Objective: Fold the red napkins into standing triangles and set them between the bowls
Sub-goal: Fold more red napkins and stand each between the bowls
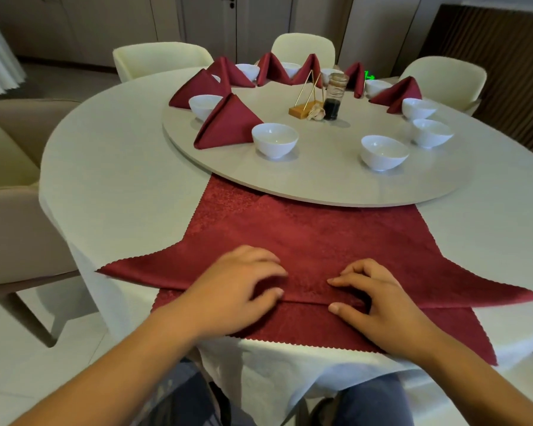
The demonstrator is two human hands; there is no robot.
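A red napkin [314, 241] lies spread on the white tablecloth at the near edge of the table, its near part folded over into a long band with points sticking out left and right. More red cloth shows flat beneath it. My left hand [240, 287] and my right hand [379, 299] sit side by side on the folded edge, each pinching it between thumb and curled fingers. Several folded napkins stand as triangles on the round turntable [320, 186]; the nearest one [228, 124] stands left of a white bowl [274, 139]. Another bowl [383, 152] stands at the near right.
At the turntable's middle stand a gold wire holder on a wooden base [305, 107] and a dark glass jar [334, 98]. More white bowls ring the turntable. Cream chairs [160, 58] surround the table. The tablecloth hangs over the near edge above my knees.
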